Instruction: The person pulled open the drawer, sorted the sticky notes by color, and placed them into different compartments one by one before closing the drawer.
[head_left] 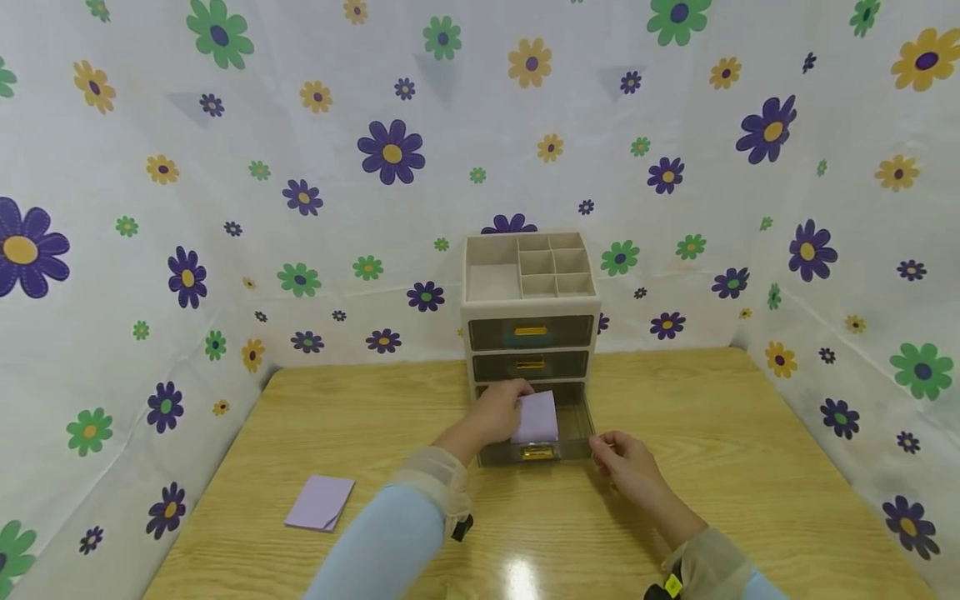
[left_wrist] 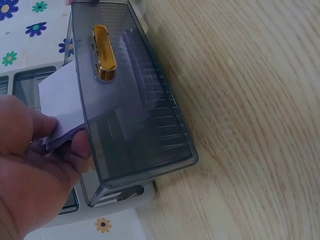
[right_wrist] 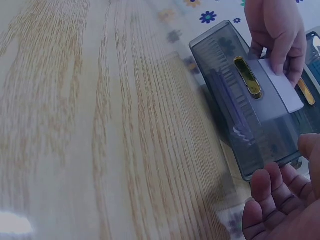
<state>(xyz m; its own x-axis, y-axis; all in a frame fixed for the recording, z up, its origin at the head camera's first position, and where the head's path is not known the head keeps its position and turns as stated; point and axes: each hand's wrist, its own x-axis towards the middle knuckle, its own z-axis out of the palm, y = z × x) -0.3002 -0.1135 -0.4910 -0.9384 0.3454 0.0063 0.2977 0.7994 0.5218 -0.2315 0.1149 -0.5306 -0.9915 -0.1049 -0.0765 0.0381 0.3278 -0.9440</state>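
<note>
My left hand pinches a small stack of light purple square note paper over the pulled-out bottom drawer. In the left wrist view, thumb and fingers grip the edge of the paper, partly hidden behind the smoky clear drawer front. More purple shows through that front. My right hand holds the drawer's front right corner, its thumb above and fingers below in the right wrist view. The drawer belongs to a cream desktop organizer.
A second stack of purple note paper lies on the wooden table to the left, one corner lifted. Two upper drawers with gold handles are closed. Divided compartments top the organizer. Flower-printed cloth hangs behind and at both sides.
</note>
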